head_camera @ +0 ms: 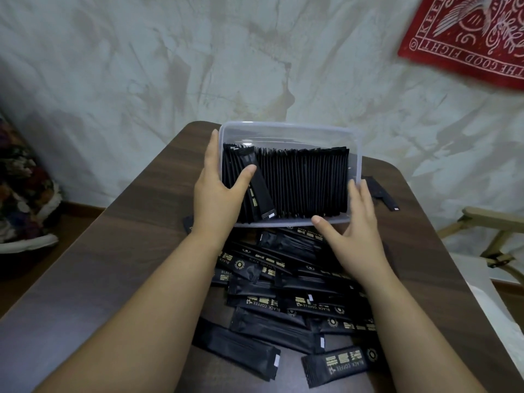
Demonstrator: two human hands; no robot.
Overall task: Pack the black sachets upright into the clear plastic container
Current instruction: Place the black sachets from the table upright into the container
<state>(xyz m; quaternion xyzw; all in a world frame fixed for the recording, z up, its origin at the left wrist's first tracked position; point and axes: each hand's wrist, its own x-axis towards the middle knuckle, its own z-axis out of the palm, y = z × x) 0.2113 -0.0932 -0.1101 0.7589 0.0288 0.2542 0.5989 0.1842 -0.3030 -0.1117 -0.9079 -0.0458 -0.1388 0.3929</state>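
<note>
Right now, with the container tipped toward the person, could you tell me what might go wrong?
1. The clear plastic container is tilted, so its packed row of sachets could slide out if the left hand or right hand slips.
2. One slanted sachet under the left thumb lies across the row and may jam or end up flat.
3. The loose pile under the forearms could get swept off the table.

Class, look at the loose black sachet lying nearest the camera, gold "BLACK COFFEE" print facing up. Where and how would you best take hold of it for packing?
Probably pinch the sachet across its narrow width near one sealed end, coming from above. It lies flat on the table with its near long edge clear, so the fingers can close over both edges, then swing it upright for the container.
</note>
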